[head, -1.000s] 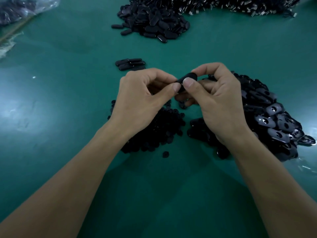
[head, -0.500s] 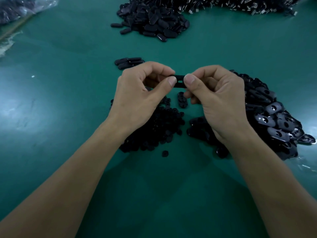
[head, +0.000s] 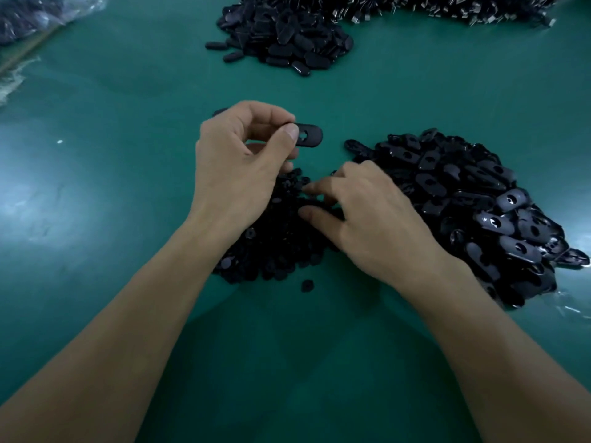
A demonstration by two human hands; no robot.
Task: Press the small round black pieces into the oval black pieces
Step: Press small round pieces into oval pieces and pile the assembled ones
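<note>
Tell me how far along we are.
Done: the far pile may be finished ovals. In hand: left hand pinches an oval, hole showing; right hand reaches into the rounds. Left: a big pile of holed ovals at right.

Green table top, matte, pale glare patch at left; mound of small round black pieces at centre, one stray round piece just beside its near edge; heap of oval black pieces at right, just beside mound, glossy, many showing a hole; clear plastic film at that heap's near right edge; second oval heap far centre, well apart; pile with metal bits along far edge; plastic bag in far left corner, dark contents; white speck at left.
</note>
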